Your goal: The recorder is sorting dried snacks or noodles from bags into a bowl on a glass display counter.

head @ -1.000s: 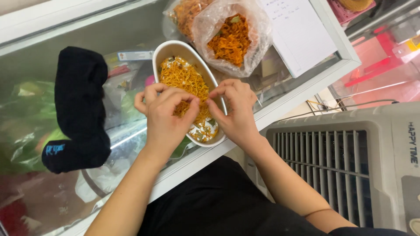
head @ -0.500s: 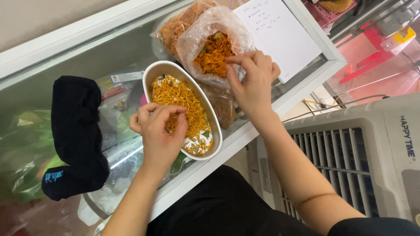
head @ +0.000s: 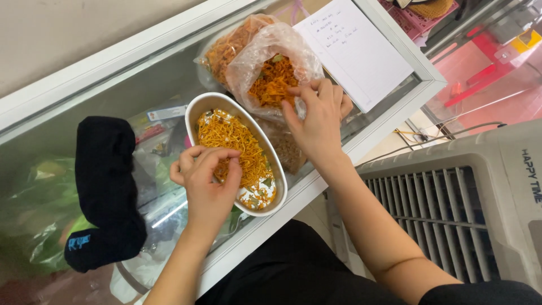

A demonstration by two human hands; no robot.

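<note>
head view: left hand (head: pixel 208 179) pinches over oval bowl (head: pixel 199 107), right hand (head: pixel 317 116) in bag (head: pixel 271 48).

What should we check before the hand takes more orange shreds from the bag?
1. Right hand is at the mouth of the clear bag: ok.
2. Bag is open, orange shreds showing: ok.
3. Left hand rests on the oval dish, fingers in the shreds there: ok.
4. Dish sits flat on the glass lid, but near its front edge: cannot tell if steady.
5. White paper lies beside the bag, free of food: ok.
6. Right fingers gripping shreds: cannot tell.
</note>
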